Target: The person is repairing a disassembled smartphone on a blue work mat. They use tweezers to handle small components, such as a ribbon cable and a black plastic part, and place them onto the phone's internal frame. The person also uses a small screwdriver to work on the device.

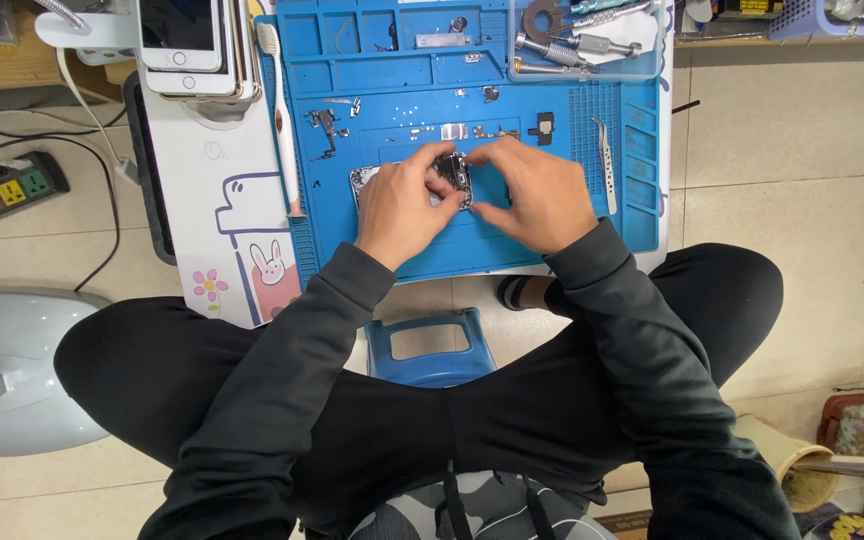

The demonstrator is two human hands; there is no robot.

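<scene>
An opened phone body (457, 178) lies on the blue repair mat (552, 230), its insides showing. My left hand (404, 205) pinches its left side with fingertips on the dark inner part. My right hand (532, 192) covers its right side, thumb and forefinger closed on the frame's edge. Much of the phone is hidden under both hands.
Small metal parts and screws (452, 130) lie scattered on the mat. Tweezers (606, 160) rest at the right, a toothbrush (280, 110) at the left edge. A stack of phones (192, 45) and a tool tray (582, 35) sit at the back. A power strip (7, 187) lies on the floor.
</scene>
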